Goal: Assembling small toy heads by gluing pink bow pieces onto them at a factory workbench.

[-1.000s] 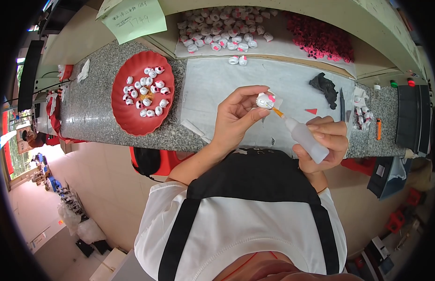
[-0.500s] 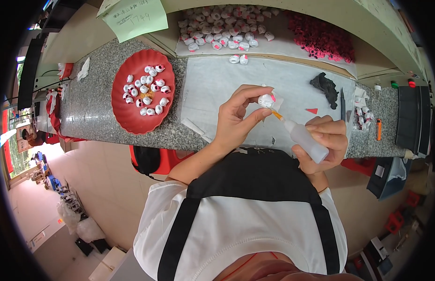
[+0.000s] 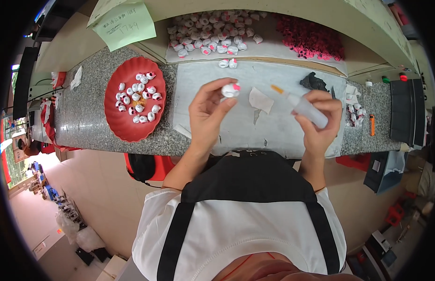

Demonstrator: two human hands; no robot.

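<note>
Between the thumb and fingertips of my left hand [image 3: 204,112] is a small white rounded figurine [image 3: 230,91] with a pink patch on its upper right side. My right hand [image 3: 324,117] is wrapped round a translucent white squeeze bottle [image 3: 309,112], whose thin orange-yellow nozzle [image 3: 276,88] points up and left. A gap separates the nozzle from the figurine. Beneath and between my hands, a pale paper scrap [image 3: 261,99] lies on the white work sheet [image 3: 189,77].
To the left stands a red scalloped plate [image 3: 115,82] bearing several white-and-pink figurines. Two figurines [image 3: 228,63] sit at the sheet's far edge, below a shelf with many more and a pink heap [image 3: 308,37]. A crumpled black piece [image 3: 313,82] and an orange lighter [image 3: 372,125] lie right.
My hands have drawn apart. The left has gone left with the figurine, and the bottle's nozzle has come away from it. The pale scrap between them now shows fully.
</note>
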